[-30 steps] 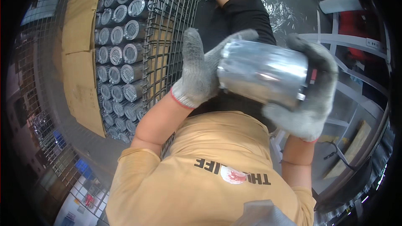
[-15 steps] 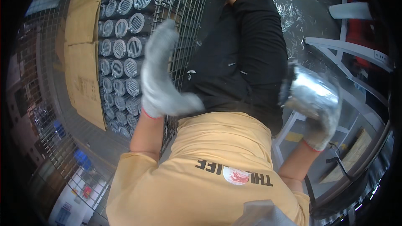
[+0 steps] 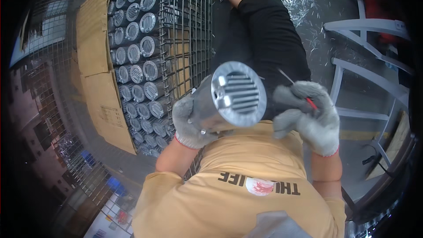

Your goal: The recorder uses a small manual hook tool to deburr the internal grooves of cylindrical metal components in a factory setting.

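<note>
Canister [image 3: 230, 98] in the left hand [image 3: 188, 122]: holds it clamped around the metallic side wall, just above the waist of the tan T-shirt [image 3: 246, 167], with the slotted end cap [image 3: 242, 93] turned up toward the head. Grips a slim red-handled tool [image 3: 311, 103], perhaps a screwdriver, in the closed right hand [image 3: 313, 117], its thin shaft [image 3: 286, 76] slanting up and to the left. Holds this hand near the canister's right side, but apart from it, tool included.

Looks part-way along with this one piece, judging by the cap in place on the upper end and by the tool out and in hand. Shows small bright studs [image 3: 203, 131] on the side wall beside the left hand; cannot tell how firmly seated. Cannot judge the hidden lower end at all.

To the left, shows many similar canisters [image 3: 136, 74] stacked in rows inside a wire mesh cage [image 3: 164, 44], slotted ends showing, beside a cardboard sheet [image 3: 108, 110]. Cannot tell finished pieces from waiting ones there, nor count what is left.
</note>
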The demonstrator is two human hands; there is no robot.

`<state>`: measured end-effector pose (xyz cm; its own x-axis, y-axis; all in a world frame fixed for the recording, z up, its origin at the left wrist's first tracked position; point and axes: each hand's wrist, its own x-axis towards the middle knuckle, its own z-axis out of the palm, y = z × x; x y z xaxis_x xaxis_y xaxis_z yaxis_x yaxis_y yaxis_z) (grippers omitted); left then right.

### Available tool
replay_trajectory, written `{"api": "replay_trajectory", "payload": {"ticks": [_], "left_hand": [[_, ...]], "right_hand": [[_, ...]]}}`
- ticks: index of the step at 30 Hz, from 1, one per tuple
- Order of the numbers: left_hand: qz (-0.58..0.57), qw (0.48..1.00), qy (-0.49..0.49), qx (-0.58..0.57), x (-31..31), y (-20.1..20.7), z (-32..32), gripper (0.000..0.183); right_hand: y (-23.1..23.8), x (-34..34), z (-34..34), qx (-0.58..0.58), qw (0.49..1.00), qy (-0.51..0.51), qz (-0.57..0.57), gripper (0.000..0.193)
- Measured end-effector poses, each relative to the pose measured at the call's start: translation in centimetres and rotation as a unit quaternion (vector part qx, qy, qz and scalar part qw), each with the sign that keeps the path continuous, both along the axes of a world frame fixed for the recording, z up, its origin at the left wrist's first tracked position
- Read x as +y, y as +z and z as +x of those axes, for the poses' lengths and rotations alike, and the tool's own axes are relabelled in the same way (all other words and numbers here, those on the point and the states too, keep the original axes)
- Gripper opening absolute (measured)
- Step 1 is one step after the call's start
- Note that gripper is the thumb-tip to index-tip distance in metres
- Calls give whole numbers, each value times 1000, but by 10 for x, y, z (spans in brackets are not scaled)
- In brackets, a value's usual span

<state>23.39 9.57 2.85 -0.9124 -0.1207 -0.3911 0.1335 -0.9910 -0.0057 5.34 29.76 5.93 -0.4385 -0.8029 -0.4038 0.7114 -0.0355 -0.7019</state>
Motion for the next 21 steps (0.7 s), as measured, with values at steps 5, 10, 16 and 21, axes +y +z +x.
{"api": "replay_trajectory", "payload": {"ticks": [5,10,16,21], "left_hand": [[-118,991,29,-54,11,-7,18,92],[-106,993,54,-18,17,-18,29,103],[-193,975,25,-106,14,-11,29,90],[-244,962,1,-119,14,-15,34,96]], "right_hand": [[-15,10,-8,201,975,-92,19,27],[-22,10,-10,241,965,-77,-69,38],[-13,46,4,97,993,21,59,43],[-3,1,-29,479,864,136,-80,32]]}}
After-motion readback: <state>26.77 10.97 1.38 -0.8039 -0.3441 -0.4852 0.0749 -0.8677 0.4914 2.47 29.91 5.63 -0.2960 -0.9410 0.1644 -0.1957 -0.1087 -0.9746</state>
